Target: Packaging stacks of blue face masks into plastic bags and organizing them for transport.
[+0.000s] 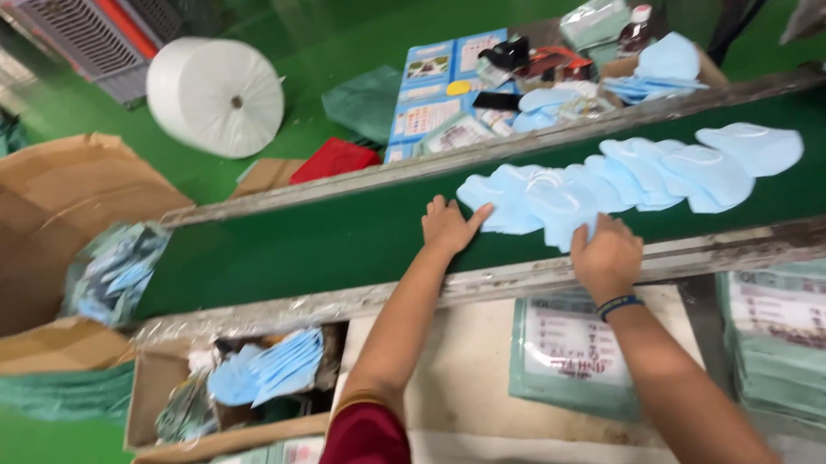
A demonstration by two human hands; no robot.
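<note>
A row of overlapping light blue face masks (615, 181) lies on a dark green conveyor belt (302, 246). My left hand (448, 227) rests flat on the belt, fingers spread, touching the left end of the row. My right hand (605, 255), with a dark wristband, presses on the near edge of the masks at the belt's worn metal rail (489, 282). Neither hand has a mask lifted.
Green printed pouches (571, 350) lie on the near table, with a stack (794, 354) at right. Cardboard boxes (252, 374) of masks sit lower left, a big carton (51, 229) with bagged masks at left, and a white roll (217, 97) on the green floor.
</note>
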